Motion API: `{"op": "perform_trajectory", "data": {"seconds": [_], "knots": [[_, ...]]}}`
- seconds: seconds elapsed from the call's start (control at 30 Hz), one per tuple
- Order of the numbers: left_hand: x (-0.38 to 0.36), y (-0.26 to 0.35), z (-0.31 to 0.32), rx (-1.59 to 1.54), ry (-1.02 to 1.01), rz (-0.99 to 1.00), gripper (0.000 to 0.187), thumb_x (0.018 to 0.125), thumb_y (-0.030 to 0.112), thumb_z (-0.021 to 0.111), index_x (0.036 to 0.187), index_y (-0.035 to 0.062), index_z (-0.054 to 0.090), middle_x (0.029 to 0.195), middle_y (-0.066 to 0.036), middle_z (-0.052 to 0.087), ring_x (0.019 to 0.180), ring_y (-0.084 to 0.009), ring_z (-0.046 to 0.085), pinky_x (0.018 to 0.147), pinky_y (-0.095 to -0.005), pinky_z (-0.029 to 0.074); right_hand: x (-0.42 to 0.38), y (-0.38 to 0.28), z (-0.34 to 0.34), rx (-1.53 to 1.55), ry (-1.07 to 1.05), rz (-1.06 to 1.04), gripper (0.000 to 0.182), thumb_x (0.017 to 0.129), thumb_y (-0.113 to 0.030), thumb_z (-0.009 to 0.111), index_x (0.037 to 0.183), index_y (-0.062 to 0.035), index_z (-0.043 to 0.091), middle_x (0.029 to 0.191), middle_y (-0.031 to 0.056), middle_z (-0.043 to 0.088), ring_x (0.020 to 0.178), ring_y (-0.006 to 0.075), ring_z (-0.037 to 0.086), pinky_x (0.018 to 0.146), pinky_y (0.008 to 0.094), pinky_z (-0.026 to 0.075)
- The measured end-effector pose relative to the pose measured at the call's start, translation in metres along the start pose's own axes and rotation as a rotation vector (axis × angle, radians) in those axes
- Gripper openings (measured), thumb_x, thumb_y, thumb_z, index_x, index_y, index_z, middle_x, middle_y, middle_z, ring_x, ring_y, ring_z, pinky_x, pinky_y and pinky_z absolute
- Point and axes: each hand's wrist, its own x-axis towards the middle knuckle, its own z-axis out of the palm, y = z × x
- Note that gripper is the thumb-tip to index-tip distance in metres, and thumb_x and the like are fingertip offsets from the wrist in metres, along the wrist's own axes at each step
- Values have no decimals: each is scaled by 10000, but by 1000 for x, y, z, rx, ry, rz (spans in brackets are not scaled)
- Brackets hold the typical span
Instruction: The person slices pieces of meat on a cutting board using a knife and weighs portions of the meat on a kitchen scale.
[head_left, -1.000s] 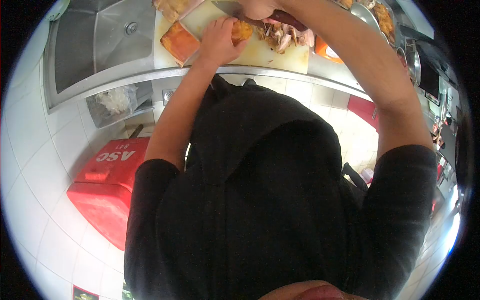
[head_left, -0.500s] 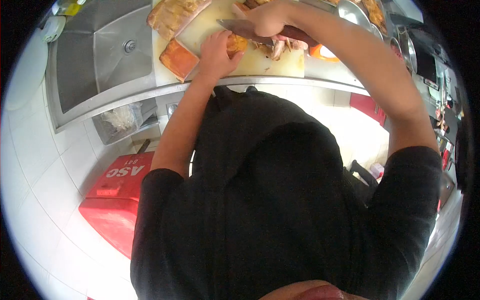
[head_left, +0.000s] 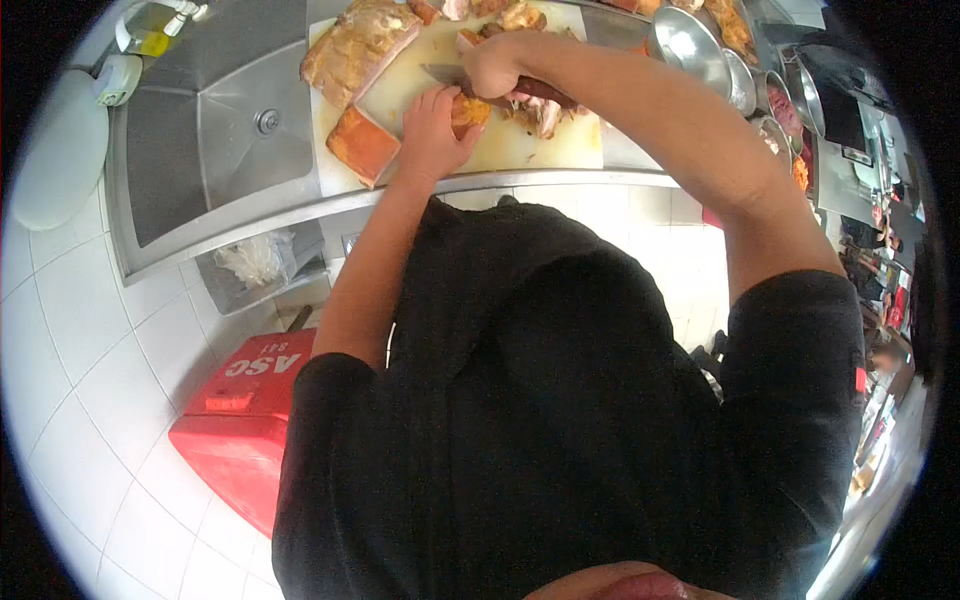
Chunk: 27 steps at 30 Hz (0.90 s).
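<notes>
My right hand (head_left: 492,66) is closed round a knife (head_left: 552,93) with a dark reddish-brown handle; the blade points left, just above my left hand. The fingers of my left hand (head_left: 434,132) curl over a small orange-brown piece of roasted meat (head_left: 468,113), holding it on the white cutting board (head_left: 500,155). Beside that hand, to the left, lies a block of meat with an orange-brown skin (head_left: 362,145). Farther back is a large slab of roasted meat (head_left: 358,50). Cut scraps of meat (head_left: 542,117) lie under and beside the knife handle.
A steel sink (head_left: 230,140) adjoins the board on the left. Metal bowls (head_left: 690,50) stand at the right. More meat pieces (head_left: 520,16) sit at the board's back edge. A red box (head_left: 235,420) is below the counter at the left.
My right hand and the knife have moved left, closer to my left hand. My left hand keeps its hold on the small meat piece. The whole view has shifted slightly.
</notes>
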Motion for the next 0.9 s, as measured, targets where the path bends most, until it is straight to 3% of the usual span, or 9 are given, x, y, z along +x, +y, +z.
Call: {"op": "perform_trajectory", "data": {"seconds": [0.1,0.23,0.27,0.37,0.47,0.57,0.7,0.8,0.9], "knots": [[-4,5,-1,-11,43,26,663,767,312,821,1313,36,568,1297,-169,598,1222,-388,537,1057,-515,414,-41,-3,1,80,69,-24,968,836,-22,545,1605,37,-40,699,230,692,537,308,667,499,422,537],[0,1,4,-36,51,32,670,757,302,823,1315,34,566,1292,-173,597,1213,-390,538,1047,-516,419,-48,-15,10,166,153,-34,934,785,15,587,1527,215,55,718,252,704,594,317,711,539,422,555],[-2,1,5,-32,49,36,673,754,301,825,1315,33,565,1289,-174,598,1209,-391,539,1044,-516,422,-33,-10,17,208,148,34,997,866,-51,547,1596,42,-124,721,230,690,530,322,662,519,443,526],[-4,-1,4,-27,55,46,681,749,301,831,1314,30,564,1282,-174,600,1197,-394,543,1036,-516,426,-33,-3,33,154,280,-51,753,858,-38,554,1546,105,284,716,239,691,542,336,670,534,448,528],[-8,1,3,-35,28,6,689,748,306,835,1315,27,561,1284,-179,598,1187,-399,548,1029,-518,431,-36,2,40,118,157,-79,359,850,-8,543,1161,131,658,715,254,689,604,349,700,567,459,545],[1,1,3,-29,13,31,695,743,306,839,1313,23,560,1278,-186,601,1175,-404,553,1014,-525,439,-53,-17,26,154,72,22,188,834,8,543,783,111,691,723,274,689,659,351,723,592,465,556],[0,-3,5,-25,45,78,705,732,298,850,1309,17,559,1265,-195,604,1167,-408,553,995,-533,448,-68,-13,40,164,169,-45,246,806,19,550,997,133,655,718,287,684,658,380,726,575,465,559],[-2,4,1,-33,37,44,706,727,287,856,1308,17,558,1261,-194,608,1152,-407,564,984,-525,458,-75,-17,55,335,154,69,304,798,25,548,1078,114,630,823,304,706,777,406,740,647,480,569],[2,3,-1,-17,55,79,665,753,248,852,1299,4,562,1240,-224,619,1134,-433,586,984,-511,478,-58,-22,76,347,375,50,334,783,26,570,1107,98,613,979,316,712,921,432,729,737,505,564]]}}
